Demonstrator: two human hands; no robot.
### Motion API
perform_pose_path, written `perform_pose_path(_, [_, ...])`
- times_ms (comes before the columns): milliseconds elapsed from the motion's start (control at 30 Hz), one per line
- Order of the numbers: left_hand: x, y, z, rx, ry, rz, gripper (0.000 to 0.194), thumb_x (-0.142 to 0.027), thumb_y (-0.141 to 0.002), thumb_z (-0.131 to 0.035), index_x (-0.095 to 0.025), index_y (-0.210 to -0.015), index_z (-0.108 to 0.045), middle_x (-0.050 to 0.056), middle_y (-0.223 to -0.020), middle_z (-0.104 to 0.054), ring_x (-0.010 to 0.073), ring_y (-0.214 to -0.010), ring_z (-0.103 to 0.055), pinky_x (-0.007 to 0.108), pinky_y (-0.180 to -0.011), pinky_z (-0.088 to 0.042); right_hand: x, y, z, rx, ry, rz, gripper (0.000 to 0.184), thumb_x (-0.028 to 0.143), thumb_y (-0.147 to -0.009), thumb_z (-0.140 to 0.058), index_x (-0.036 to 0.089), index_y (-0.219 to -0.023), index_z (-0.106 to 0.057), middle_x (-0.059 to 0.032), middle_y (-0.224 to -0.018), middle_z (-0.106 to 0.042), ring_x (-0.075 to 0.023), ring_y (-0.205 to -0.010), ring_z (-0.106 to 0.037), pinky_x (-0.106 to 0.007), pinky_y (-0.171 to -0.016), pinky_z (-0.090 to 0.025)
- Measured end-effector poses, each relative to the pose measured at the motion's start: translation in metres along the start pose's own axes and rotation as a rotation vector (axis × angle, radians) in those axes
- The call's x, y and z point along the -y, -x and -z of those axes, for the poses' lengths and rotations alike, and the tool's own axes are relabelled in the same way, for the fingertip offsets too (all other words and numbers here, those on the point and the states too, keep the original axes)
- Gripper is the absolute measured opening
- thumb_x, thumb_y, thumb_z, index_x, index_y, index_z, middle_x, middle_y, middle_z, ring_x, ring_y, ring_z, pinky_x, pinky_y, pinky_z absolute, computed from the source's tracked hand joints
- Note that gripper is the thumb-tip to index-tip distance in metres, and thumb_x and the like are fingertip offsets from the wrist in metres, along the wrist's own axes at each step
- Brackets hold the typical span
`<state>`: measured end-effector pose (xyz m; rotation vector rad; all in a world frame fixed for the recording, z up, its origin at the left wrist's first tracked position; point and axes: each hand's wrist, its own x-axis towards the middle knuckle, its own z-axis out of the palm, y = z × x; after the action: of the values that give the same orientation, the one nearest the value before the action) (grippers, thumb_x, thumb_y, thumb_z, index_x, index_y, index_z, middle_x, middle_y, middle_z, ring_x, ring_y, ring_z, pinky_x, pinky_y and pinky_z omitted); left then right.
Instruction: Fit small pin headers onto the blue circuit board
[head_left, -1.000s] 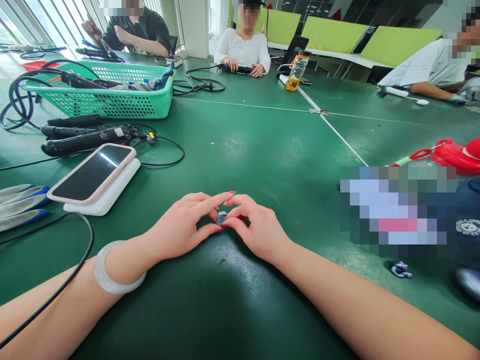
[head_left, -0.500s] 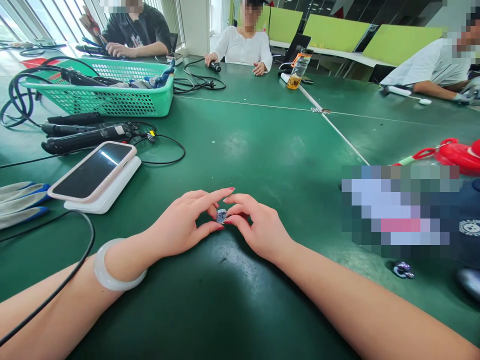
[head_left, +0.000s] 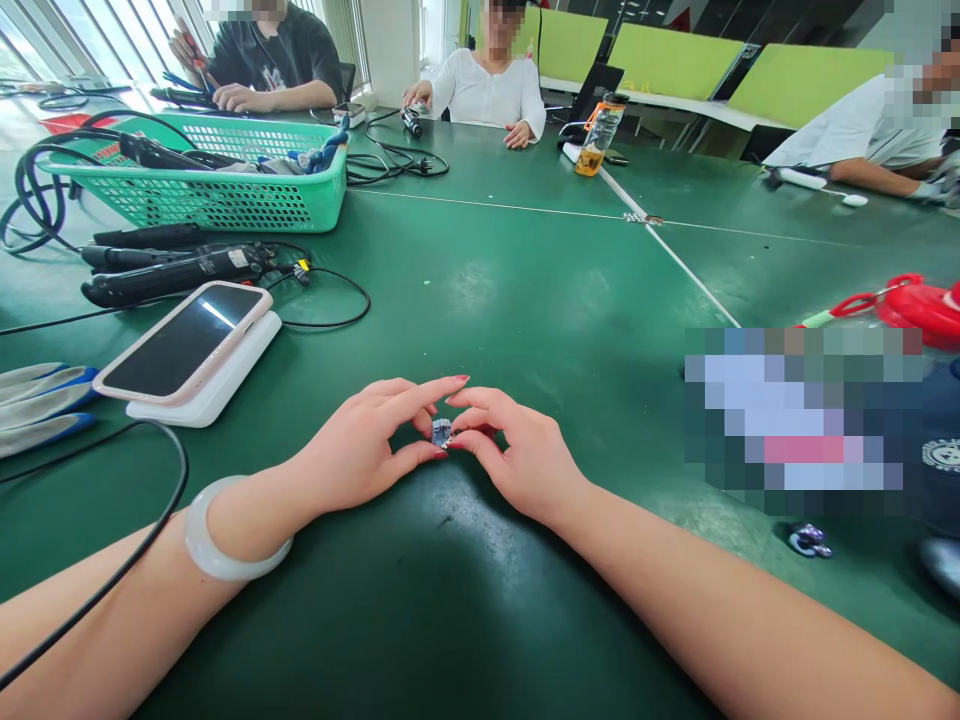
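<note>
Between my two hands, just above the green table, is a small blue-grey piece with an uneven, shiny surface; its kind is too small to make out. My left hand grips it from the left between thumb and bent fingers, with the index finger stretched over it. From the right, my right hand pinches its edge with thumb and fingertips. The fingers partly hide the piece. A pale bangle circles my left wrist.
Left of my hands lie a phone on a white box, gloves and black curling irons. Behind stands a green basket. A small shiny purple object lies at right. A bottle and several people are across the table.
The blue-grey piece has turned slightly between my fingers; both hands keep their places. Across the table, the person in white has shifted the hand by the black device.
</note>
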<state>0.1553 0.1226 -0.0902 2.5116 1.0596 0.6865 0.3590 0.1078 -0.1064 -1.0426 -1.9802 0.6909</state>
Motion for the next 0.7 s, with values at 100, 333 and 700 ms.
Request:
perform_pose_path(100, [-0.0002, -0.0003, 0.0000, -0.002, -0.006, -0.008, 0.056, -0.033, -0.088, -0.058, -0.029, -0.140, -0.040, -0.001, -0.085, -0.067, 0.0172, -0.089, -0.060, 0.032, -0.085, -0.048, 0.0003, -0.0003, 0.0002, 0.000, 0.014, -0.007, 0.026, 0.016, -0.087, -0.056, 0.026, -0.111, -0.056, 0.0045, -0.085, -0.071, -0.0121, -0.078, -0.067, -0.025, -0.078, -0.051])
perform_pose_path(333, [-0.0011, -0.0004, -0.0001, -0.009, -0.010, -0.031, 0.057, -0.032, -0.087, -0.059, -0.028, -0.141, -0.039, -0.001, -0.083, -0.067, 0.0171, -0.088, -0.060, 0.031, -0.084, -0.049, 0.0009, -0.0002, 0.0003, 0.008, 0.039, -0.001, 0.029, 0.017, -0.087, -0.058, 0.025, -0.114, -0.055, 0.0044, -0.083, -0.071, -0.0117, -0.077, -0.066, -0.024, -0.076, -0.050])
perform_pose_path(700, [0.0006, 0.0009, -0.0014, -0.012, -0.039, -0.044, 0.061, -0.031, -0.087, -0.060, -0.029, -0.143, -0.037, -0.001, -0.084, -0.067, 0.0176, -0.089, -0.061, 0.033, -0.087, -0.049, 0.0023, 0.0000, 0.0011, 0.028, 0.065, -0.027, 0.031, 0.017, -0.086, -0.058, 0.025, -0.116, -0.055, 0.0048, -0.080, -0.071, -0.0121, -0.074, -0.065, -0.024, -0.073, -0.049])
